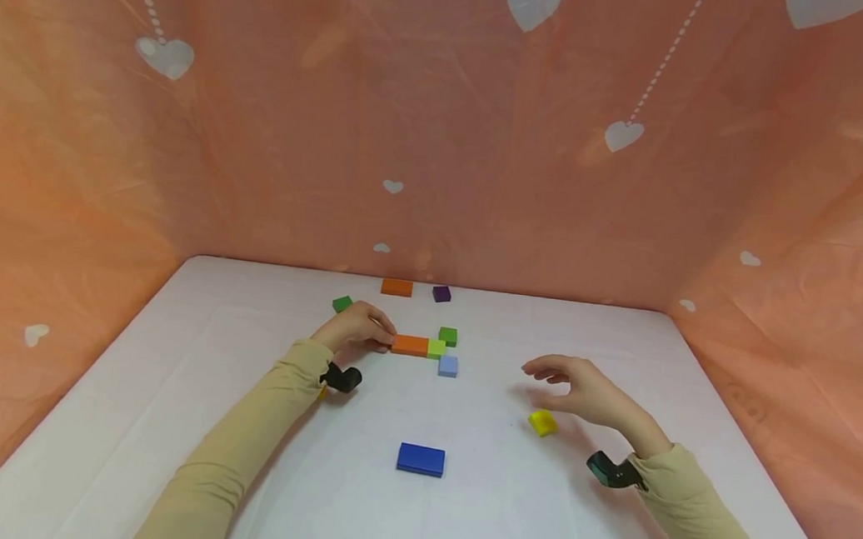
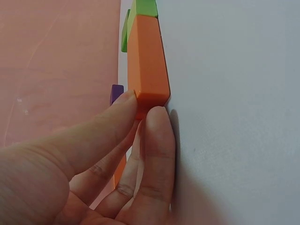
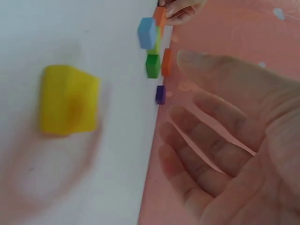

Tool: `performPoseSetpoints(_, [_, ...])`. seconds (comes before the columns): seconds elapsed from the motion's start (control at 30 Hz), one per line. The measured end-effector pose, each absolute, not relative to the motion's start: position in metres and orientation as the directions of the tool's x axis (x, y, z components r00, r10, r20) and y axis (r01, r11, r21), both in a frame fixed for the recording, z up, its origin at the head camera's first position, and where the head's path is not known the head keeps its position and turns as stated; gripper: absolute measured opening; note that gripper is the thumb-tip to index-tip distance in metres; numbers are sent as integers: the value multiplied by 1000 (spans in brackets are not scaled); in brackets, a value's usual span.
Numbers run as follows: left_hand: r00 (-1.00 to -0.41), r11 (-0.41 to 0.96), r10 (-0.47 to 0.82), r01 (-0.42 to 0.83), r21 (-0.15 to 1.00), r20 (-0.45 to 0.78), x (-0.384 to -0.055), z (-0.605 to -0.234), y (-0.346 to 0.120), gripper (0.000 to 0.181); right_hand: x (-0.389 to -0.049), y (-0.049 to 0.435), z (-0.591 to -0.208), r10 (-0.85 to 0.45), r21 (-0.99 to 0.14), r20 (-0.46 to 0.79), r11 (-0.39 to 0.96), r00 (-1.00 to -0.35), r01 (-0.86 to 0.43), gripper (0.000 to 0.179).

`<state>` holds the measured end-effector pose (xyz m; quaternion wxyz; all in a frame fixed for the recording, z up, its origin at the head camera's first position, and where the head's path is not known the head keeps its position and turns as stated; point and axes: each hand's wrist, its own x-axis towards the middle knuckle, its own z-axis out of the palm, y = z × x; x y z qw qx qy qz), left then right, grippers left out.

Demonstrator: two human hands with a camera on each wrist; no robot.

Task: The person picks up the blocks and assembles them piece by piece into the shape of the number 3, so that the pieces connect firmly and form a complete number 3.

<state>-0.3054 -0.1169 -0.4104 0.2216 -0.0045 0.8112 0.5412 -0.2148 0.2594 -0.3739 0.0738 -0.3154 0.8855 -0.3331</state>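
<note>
Head view: at centre, the left hand (image 1: pixel 352 328) pinches the left end of the orange block (image 1: pixel 409 346), apparently aligning it against the lime block (image 1: pixel 437 349). Right of centre, the right hand (image 1: pixel 594 392) hovers by the yellow block (image 1: pixel 543 423).

Left wrist view: grip clamped on the orange end, mid-frame; a gentle release seems called for.

Right wrist view: fingers loosely curved, apart, holding nothing.
</note>
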Motion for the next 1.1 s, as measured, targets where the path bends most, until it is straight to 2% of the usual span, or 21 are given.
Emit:
performPoseSetpoints(0.57, [-900,401,236,-253,880,-367,-305,-412,-119,18,-201,281,-402,-573,-666,16,605,-820,-436,44])
performPoseSetpoints(0.9, [-897,398,251,-247,884,-364,-306,-411,-118,18,-199,283,-405,-597,-670,-49,615,-801,-417,45])
performPoseSetpoints(1.1, [-899,399,233,-259,880,-371,-307,-411,-118,18,-199,282,-407,-603,-658,-47,618,-796,-430,42])
